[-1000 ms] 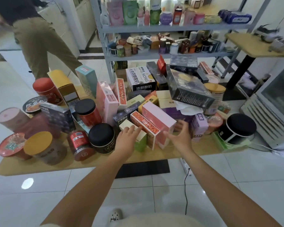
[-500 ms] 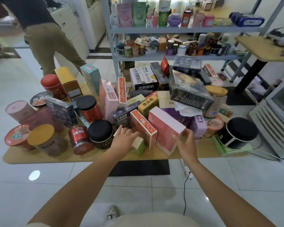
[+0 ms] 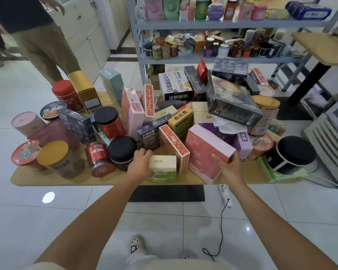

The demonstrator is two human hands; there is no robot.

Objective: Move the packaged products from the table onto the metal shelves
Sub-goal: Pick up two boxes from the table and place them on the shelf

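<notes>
A wooden table (image 3: 37, 181) is crowded with boxes, jars and cans. At its front edge my left hand (image 3: 140, 164) grips the left side of a small cream-and-green box (image 3: 163, 169). My right hand (image 3: 229, 165) holds the near right corner of a large pink box (image 3: 205, 154), thumb on its front face and fingers round the side. An orange-dotted box (image 3: 173, 146) stands between the two. Behind the table rise the grey metal shelves (image 3: 222, 24), both visible levels filled with bottles, jars and small boxes.
A person in khaki trousers (image 3: 41, 47) stands at the far left by white cabinets. A black round-lidded jar (image 3: 122, 152) sits left of my left hand. A black-and-white container (image 3: 291, 155) is at the table's right end. A power strip and cable (image 3: 225, 197) lie on the tiled floor.
My left hand has closed round the small cream-and-green box and drawn it toward the table's front edge. My right hand has moved onto the pink box's corner and taken hold of it.
</notes>
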